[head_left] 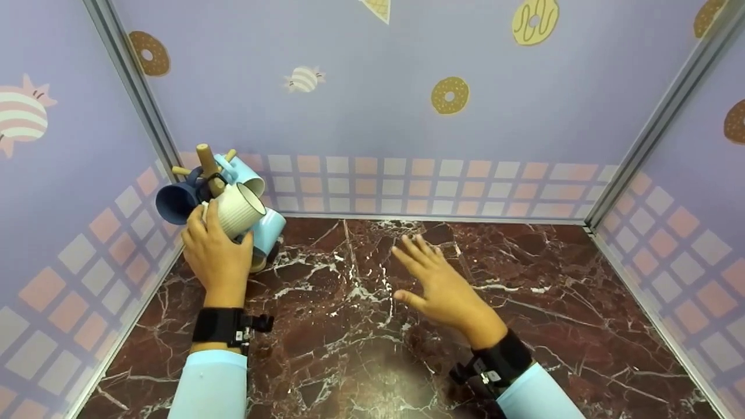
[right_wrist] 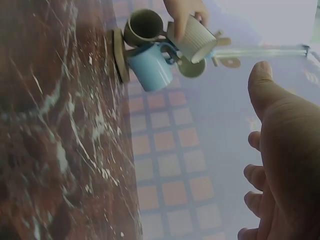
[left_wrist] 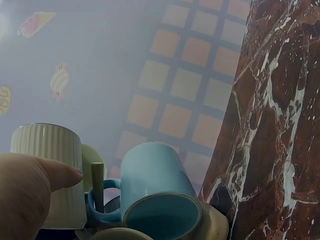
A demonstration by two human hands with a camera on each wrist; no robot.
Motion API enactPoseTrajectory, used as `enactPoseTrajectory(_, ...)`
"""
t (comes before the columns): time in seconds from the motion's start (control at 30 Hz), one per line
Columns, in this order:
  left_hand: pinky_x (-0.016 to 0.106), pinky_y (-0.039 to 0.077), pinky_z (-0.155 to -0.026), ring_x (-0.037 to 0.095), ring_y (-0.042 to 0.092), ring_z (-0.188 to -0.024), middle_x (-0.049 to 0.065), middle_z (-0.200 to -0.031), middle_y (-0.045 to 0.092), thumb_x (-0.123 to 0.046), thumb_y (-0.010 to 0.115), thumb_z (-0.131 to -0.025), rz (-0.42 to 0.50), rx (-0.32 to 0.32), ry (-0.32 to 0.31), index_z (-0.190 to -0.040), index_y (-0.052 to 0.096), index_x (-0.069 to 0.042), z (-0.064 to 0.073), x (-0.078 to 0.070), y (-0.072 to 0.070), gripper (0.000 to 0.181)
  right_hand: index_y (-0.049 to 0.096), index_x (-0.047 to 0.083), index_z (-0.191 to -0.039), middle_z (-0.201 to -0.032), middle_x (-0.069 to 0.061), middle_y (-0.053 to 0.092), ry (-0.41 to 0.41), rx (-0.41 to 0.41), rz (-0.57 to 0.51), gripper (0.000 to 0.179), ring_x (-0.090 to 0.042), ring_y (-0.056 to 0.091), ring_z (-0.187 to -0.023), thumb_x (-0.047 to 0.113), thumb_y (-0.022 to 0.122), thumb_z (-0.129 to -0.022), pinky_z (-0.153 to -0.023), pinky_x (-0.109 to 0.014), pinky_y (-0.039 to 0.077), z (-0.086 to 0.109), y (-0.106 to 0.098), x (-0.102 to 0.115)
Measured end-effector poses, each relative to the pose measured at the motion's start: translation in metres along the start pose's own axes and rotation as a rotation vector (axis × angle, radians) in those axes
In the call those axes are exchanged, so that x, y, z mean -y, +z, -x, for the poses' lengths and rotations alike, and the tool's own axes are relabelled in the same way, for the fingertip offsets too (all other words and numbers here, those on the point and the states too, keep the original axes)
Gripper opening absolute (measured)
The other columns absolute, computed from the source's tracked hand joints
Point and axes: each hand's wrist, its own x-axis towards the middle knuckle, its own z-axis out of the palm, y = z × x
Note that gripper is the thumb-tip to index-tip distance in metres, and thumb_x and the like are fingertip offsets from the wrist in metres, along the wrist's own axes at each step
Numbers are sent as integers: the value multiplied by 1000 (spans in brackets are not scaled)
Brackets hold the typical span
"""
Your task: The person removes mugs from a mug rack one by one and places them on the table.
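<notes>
At the left, my left hand [head_left: 216, 256] grips a cream ribbed mug [head_left: 237, 210], its thumb and fingers about the sides. The mug lies tilted against a wooden mug tree [head_left: 205, 157], mouth facing up and right. Around it on the tree hang a dark blue mug [head_left: 176, 202], an upper light blue mug [head_left: 249, 176] and a lower light blue mug [head_left: 271, 230]. The left wrist view shows the lower mug's handle around a peg [left_wrist: 97, 185]. Whether the cream mug's handle sits on a peg is hidden. My right hand [head_left: 445, 291], fingers spread, hovers over the table, holding nothing.
Beneath everything is a dark red marbled tabletop [head_left: 349, 326]. A lilac back wall [head_left: 361, 116] and side walls with pink and white tiles enclose it. The tree stands near the back left corner; its round base [right_wrist: 120, 55] shows in the right wrist view.
</notes>
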Motion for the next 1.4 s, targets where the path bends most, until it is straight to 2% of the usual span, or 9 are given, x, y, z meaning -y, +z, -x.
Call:
enactPoseTrajectory(0.1, 71, 47, -121, 52, 49, -150, 23, -169, 50, -24, 99, -87, -5, 0, 13, -168, 52, -12, -3, 0, 2, 95, 25, 26, -182, -191, 0, 4, -38, 6, 0, 88, -39, 10, -179, 64, 60, -110, -143, -64, 13, 0, 5, 4)
enactPoseTrajectory(0.23, 69, 47, -122, 53, 49, -150, 25, -169, 49, -22, 99, -87, -11, -3, 32, -167, 53, -10, -6, -2, 3, 93, 26, 28, -182, -192, 3, 4, -74, 29, 2, 88, -35, 8, -179, 70, 54, -110, -142, -67, 17, 0, 11, 9)
enactPoseTrajectory(0.43, 70, 46, -122, 51, 50, -151, 17, -174, 49, -17, 98, -87, -6, 4, 42, -166, 55, -13, -9, -5, 6, 90, 27, 31, -182, -192, 1, 9, -108, 59, -9, 89, -34, 9, -179, 76, 51, -108, -141, -69, 19, -1, 20, 12)
enactPoseTrajectory(0.53, 68, 46, -125, 50, 51, -152, 17, -174, 51, -13, 98, -87, 10, 4, 46, -167, 55, -12, -10, -6, 7, 90, 28, 31, -181, -192, 2, 9, -116, 67, -18, 89, -34, 10, -179, 75, 53, -108, -141, -71, 20, -2, 21, 14)
enactPoseTrajectory(0.83, 72, 52, -119, 49, 49, -155, 15, -175, 51, -10, 97, -88, 62, 5, 20, -169, 53, -13, -7, -9, 9, 91, 30, 29, -181, -191, 3, 10, -112, 74, -9, 90, -34, 11, -179, 76, 52, -108, -140, -71, 22, -2, 21, 14)
enactPoseTrajectory(1.07, 73, 49, -123, 48, 47, -157, 16, -175, 50, -9, 98, -88, 114, 6, 23, -169, 53, -14, -4, -13, 8, 92, 29, 29, -181, -191, 3, 9, -106, 73, -6, 90, -33, 11, -179, 77, 51, -108, -141, -69, 20, -1, 20, 14)
enactPoseTrajectory(1.27, 72, 48, -124, 50, 47, -156, 18, -174, 51, -8, 98, -87, 164, -24, 31, -168, 55, -13, -5, -17, 7, 92, 28, 30, -182, -192, 0, 11, -119, 59, -1, 89, -34, 11, -179, 75, 51, -109, -140, -70, 22, -1, 18, 15)
enactPoseTrajectory(1.4, 71, 49, -123, 52, 48, -153, 19, -172, 53, -8, 99, -85, 167, -56, 43, -166, 56, -10, -4, -20, 5, 92, 27, 31, -182, -192, 1, 10, -110, 63, -1, 89, -33, 10, -179, 76, 50, -109, -141, -68, 19, -1, 17, 15)
